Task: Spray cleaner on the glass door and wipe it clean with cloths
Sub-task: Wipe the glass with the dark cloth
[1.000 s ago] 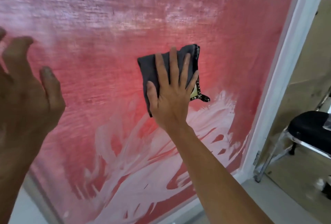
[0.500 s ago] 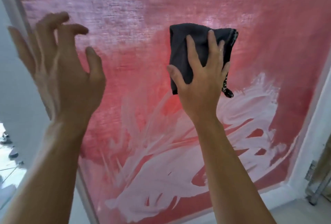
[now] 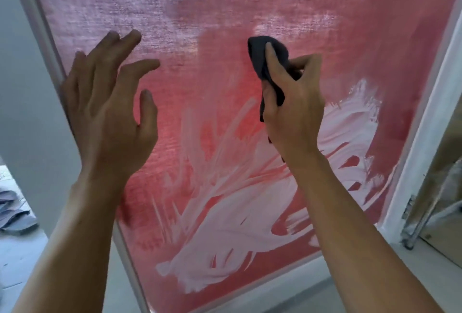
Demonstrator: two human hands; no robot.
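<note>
1. Head view: red woven fabric fills the space behind the glass door, its coarse weave showing through the pane and paler, almost lilac, toward the upper left.
2. White smears of cleaner cover the lower middle and right of the glass in feathered, streaky strokes, with red gaps between them.
3. A pale frame borders the pane on the right and along the bottom; a matching edge runs down the left side.
4. The right hand is curled round a dark grey cloth, which is bunched in its fingers, soft and crumpled, with a fold sticking up above the index finger. The cloth sits in front of the upper middle of the glass, just above the smears; whether it touches the pane I cannot tell.
5. The left hand is raised near the left edge of the glass, fingers loosely spread and slightly bent, holding nothing.
6. At the far left, low down, grey folded fabric lies on a light floor.
7. At the lower right, a metal fitting sits beside the frame.
</note>
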